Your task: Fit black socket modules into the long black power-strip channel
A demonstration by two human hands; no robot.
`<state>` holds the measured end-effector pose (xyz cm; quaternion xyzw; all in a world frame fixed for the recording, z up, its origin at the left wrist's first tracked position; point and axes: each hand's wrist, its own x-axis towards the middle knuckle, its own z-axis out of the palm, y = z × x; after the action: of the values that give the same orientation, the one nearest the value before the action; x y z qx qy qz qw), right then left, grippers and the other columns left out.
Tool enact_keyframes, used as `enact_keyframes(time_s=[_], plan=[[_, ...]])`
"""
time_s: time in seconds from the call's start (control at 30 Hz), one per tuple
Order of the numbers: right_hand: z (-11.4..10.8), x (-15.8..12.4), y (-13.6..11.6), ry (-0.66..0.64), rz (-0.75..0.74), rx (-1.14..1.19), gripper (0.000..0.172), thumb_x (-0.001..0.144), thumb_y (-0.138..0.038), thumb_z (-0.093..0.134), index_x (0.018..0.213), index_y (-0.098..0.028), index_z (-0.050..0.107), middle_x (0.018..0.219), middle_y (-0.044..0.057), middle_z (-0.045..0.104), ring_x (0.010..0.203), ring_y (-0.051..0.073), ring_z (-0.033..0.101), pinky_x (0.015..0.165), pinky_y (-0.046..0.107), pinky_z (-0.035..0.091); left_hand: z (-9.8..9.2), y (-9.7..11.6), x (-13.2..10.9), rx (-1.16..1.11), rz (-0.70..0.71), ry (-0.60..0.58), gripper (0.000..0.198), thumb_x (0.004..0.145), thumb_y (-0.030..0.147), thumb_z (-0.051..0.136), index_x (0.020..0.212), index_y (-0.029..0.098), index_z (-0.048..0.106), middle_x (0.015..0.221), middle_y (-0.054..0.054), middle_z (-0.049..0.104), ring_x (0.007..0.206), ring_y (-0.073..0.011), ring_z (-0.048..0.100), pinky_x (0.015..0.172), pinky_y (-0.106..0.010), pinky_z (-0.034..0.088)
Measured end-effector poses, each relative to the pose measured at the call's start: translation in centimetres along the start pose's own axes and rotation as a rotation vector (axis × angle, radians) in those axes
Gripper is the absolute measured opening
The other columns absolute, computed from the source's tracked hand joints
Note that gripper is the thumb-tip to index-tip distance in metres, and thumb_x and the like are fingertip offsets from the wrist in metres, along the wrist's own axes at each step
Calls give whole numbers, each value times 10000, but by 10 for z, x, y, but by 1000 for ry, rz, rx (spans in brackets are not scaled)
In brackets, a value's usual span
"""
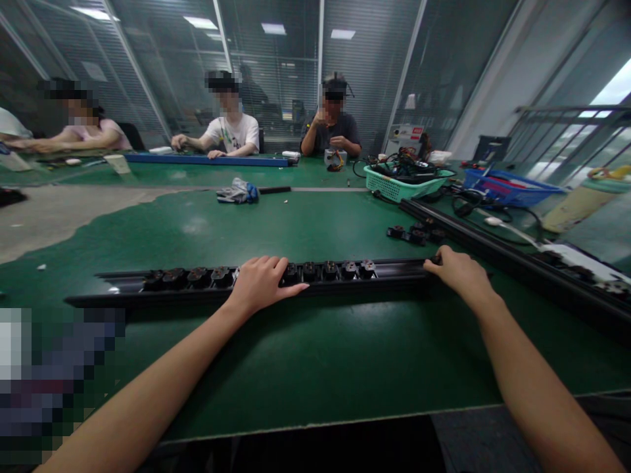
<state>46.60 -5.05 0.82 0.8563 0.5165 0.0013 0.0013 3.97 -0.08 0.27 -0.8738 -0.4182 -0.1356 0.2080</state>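
A long black channel point(162, 292) lies across the green table point(296, 368) in front of me, with several dark socket modules point(197, 276) seated in a row inside it. My left hand point(261, 284) rests on the channel near its middle, fingers curled over the modules. My right hand point(456, 270) grips the channel's right end, fingers wrapped over its far edge. A few loose socket modules point(414, 233) lie just beyond the right end.
A second long black rail point(517, 253) runs diagonally at the right. Behind it stand a green basket point(401, 187) of cables and a blue basket point(510, 187). Gloves point(238, 192) lie mid-table. Three people sit at the far side by a blue rail point(207, 159).
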Motion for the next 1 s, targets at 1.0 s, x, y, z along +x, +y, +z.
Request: enact_keyframes(time_s=[1.0], plan=[[5, 9, 19, 5, 99, -18, 474, 915, -531, 349, 1130, -161, 553, 1051, 201, 655, 962, 342, 645, 758, 428, 463, 0, 0, 0, -7, -4, -4, 654, 860, 757, 346, 923, 168, 624, 834, -110, 684, 777, -259, 644, 666, -345, 412]])
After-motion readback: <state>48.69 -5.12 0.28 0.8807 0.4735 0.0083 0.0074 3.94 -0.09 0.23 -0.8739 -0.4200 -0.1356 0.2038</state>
